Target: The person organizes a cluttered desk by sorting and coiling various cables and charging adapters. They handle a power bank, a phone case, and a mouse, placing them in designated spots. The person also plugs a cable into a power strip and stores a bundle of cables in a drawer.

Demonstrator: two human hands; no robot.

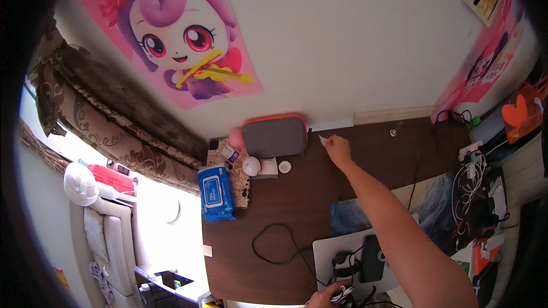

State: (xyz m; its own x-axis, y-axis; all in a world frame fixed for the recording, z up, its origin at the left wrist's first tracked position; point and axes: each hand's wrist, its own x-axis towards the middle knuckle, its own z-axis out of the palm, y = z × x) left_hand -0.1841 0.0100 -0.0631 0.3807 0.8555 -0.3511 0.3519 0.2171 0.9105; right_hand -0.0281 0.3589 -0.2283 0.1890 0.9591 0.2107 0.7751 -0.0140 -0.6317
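Note:
My right hand (339, 150) reaches over the far part of the dark wooden table (265, 214). Between its fingertips is a small white and pink item (324, 141), perhaps a crumpled wrapper or tissue. A grey zippered case (276, 136) with orange trim stands against the wall, left of that hand. At the bottom edge my left hand (327, 297), partly cut off, grips a bundle of white and black cables (341, 294). Just beyond it, a black phone-like device (371, 261) and a coiled black cable (346, 265) lie on a silver laptop (325, 250).
A blue wipes pack (216, 194), a white rounded object (251, 166) and a round white piece (284, 167) lie at left. A loose black cable (274, 261) curls near the front. Tangled white cables (469, 184) crowd the right side. A small shiny item (393, 133) lies far back.

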